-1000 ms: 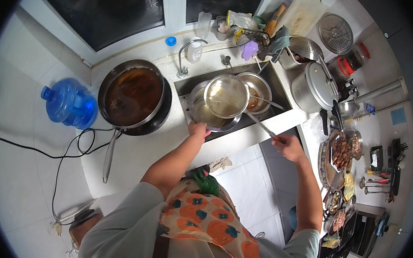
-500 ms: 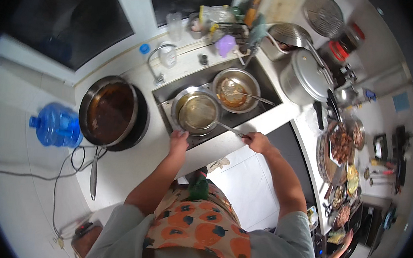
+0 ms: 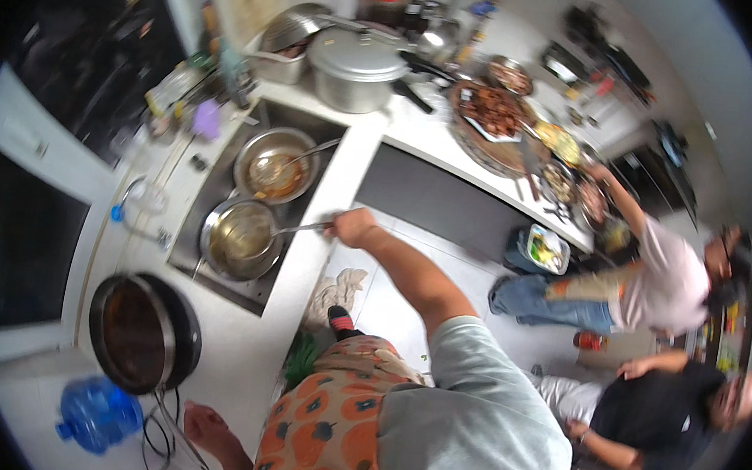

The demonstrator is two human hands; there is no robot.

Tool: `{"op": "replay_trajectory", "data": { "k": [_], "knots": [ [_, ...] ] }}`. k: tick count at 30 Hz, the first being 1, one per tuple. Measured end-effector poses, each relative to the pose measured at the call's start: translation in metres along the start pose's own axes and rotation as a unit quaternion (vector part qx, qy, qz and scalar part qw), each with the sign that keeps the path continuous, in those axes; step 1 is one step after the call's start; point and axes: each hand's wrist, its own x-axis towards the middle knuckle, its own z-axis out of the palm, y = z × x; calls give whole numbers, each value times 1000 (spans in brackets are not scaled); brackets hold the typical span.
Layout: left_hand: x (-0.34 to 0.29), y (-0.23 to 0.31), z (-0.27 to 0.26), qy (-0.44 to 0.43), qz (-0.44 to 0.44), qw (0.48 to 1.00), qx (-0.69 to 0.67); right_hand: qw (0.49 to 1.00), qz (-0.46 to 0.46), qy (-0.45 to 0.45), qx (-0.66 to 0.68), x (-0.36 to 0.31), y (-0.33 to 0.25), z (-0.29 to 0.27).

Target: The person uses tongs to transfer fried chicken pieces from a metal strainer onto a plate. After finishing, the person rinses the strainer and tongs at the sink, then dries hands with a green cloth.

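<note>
My right hand (image 3: 354, 227) is closed around the handle of a round strainer (image 3: 245, 232), whose head rests in a metal bowl (image 3: 208, 253) in the sink. Behind it stands a second metal bowl (image 3: 251, 139) with a slotted skimmer (image 3: 270, 174) and brownish residue inside. At the lower left my left hand (image 3: 209, 429) has its fingers apart, close beside the long handle (image 3: 177, 427) of a dark wok (image 3: 134, 331). A gap seems to lie between that hand and the handle. Dark brown liquid or residue coats the inside of the wok.
A blue water jug (image 3: 101, 414) and a black cable lie beyond the wok. Past the sink stands a pressure cooker (image 3: 354, 70). The right counter holds a board with browned meat (image 3: 496, 112) and several dishes. Two people (image 3: 669, 276) are at the right.
The view has turned to the right, bringing two people into sight. My left hand has left the sink's front edge and moved to the wok handle. The right hand keeps its hold on the strainer.
</note>
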Motion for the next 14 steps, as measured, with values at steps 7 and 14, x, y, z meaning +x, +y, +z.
{"op": "replay_trajectory", "data": {
  "k": [7, 14],
  "knots": [
    [0, 36, -3, -151, 58, 977, 141, 987, 10, 144, 70, -40, 16, 34],
    [-6, 41, -33, -139, 71, 985, 71, 988, 27, 3, 151, -23, -25, 1]
  ]
}}
